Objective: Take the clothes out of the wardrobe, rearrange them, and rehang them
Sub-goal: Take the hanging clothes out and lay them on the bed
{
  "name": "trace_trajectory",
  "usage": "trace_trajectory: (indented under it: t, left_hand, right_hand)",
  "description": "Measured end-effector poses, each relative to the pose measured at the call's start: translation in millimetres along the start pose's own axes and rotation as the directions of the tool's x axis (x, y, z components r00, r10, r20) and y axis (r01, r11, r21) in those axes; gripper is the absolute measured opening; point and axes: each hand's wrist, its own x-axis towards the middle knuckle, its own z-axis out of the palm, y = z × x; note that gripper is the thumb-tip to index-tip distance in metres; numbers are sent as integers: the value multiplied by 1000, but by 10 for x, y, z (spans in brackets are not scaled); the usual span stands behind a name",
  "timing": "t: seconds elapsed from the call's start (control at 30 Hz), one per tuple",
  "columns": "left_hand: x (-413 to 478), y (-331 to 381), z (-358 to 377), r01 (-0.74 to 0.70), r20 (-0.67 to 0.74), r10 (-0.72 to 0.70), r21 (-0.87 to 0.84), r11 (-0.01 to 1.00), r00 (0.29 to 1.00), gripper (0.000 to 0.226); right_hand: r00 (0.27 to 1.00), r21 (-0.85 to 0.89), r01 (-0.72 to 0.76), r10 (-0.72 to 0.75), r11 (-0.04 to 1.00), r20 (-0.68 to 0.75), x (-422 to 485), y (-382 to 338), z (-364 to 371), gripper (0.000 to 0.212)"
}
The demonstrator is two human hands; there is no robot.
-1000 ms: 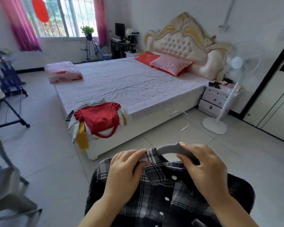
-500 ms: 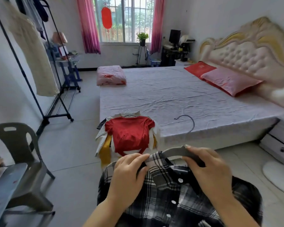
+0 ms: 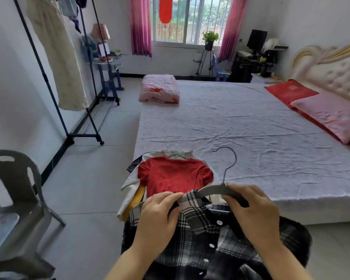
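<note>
No readable text anywhere I look. The red lantern decal (image 3: 165, 10) on the window at 12 o'clock has gold marks beneath it, too blurred to read. The red pillow (image 3: 290, 91) at 2 o'clock bears a faint gold emblem, illegible. The plaid shirt (image 3: 206, 239) I'm holding shows no label.

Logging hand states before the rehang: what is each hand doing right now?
Left hand: closed, pinching the plaid shirt collar over the hanger.
Right hand: closed on the grey hanger.
</note>
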Motion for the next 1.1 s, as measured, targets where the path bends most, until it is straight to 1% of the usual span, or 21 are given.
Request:
trace_trajectory:
  t: [0.13,0.23,0.4,0.53,0.6,0.7,0.73,0.87,0.93,1.0,1.1]
  left_hand:
    - [678,-453,169,56,44,-56,10,998,997,33]
    - [1162,-752,263,58,74,-61,41,998,995,31]
    - [1839,-1114,466,90,94,-96,74,993,991,37]
    - [2407,-1436,723,131,101,-141,99,986,985,32]
    - [2680,-1587,869,155,102,-167,124,980,981,28]
    - [3097,-1787,1081,220,112,-239,158,963,965,31]
    - [3223,-1865,1161,246,113,-267,172,954,957,30]
    - [3692,-2198,1447,348,156,-388,234,908,908,30]
    - [3856,-2392,1579,400,195,-461,283,872,866,36]
    - [3966,-2533,1694,457,200,-525,305,836,827,38]
    - [4021,-2631,1832,491,214,-574,338,803,790,41]
  right_hand:
    - [999,21,-6,5,1000,38,618,129,641,34]
    - [998,29,-15,13,999,69,1041,204,1079,34]
    - [994,51,-14,8,999,113,1695,359,1660,30]
    - [984,94,23,-39,995,176,2258,543,2155,28]
    - [977,126,13,-39,992,207,2546,652,2429,27]
    - [958,143,2,-43,990,283,2974,811,2824,26]
    - [948,149,-21,-28,989,316,3095,870,2960,25]
    - [876,121,-137,63,983,479,3542,1093,3590,23]
    - [805,60,-145,82,988,588,3728,1216,3960,27]
    - [710,-2,-157,114,988,695,3881,1341,4279,35]
    - [632,-31,-188,145,982,761,3925,1496,4550,36]
